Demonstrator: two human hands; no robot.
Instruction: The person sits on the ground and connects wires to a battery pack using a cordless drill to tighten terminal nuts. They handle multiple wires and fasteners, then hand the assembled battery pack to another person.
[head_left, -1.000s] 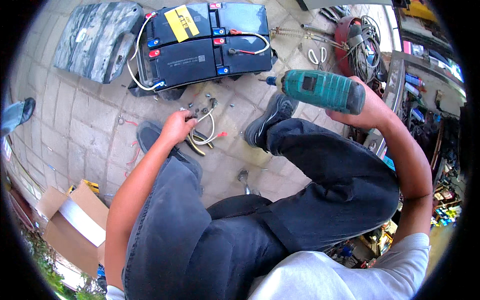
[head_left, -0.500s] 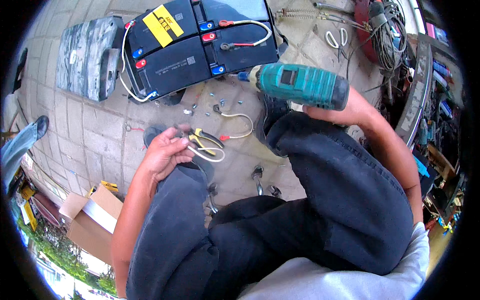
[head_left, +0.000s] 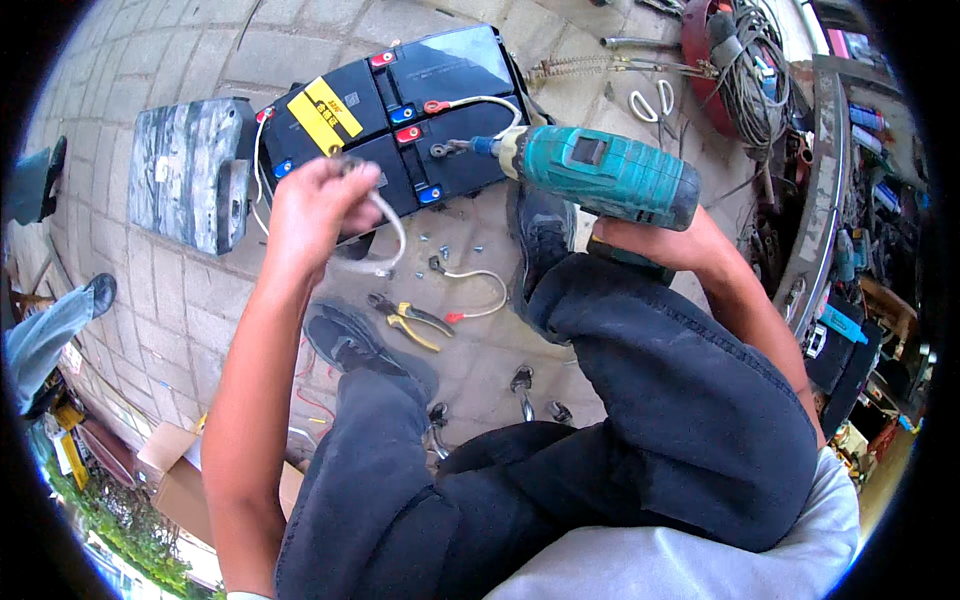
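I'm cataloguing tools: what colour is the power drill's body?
The power drill is teal, dark at the rear; best seen in the head view.

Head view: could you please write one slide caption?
Left hand holds a white cable near black batteries; right hand grips a teal drill.

1. On the upper-left black battery (head_left: 376, 108) in front of me, near my left grip (head_left: 325, 205), a yellow label (head_left: 325, 112) lies slantwise, carrying a row of bold dark characters with a smaller row beside it.
2. Just beside that label, on the same battery casing, I can see a small pale printed patch (head_left: 352, 98), too fine for me to make out.
3. The upper-right black battery (head_left: 455, 62) bears what looks like a faint line of pale print, which I cannot read.
4. Off to my right, the blue-and-white spray can (head_left: 866, 118) has label markings too small and blurred to read.
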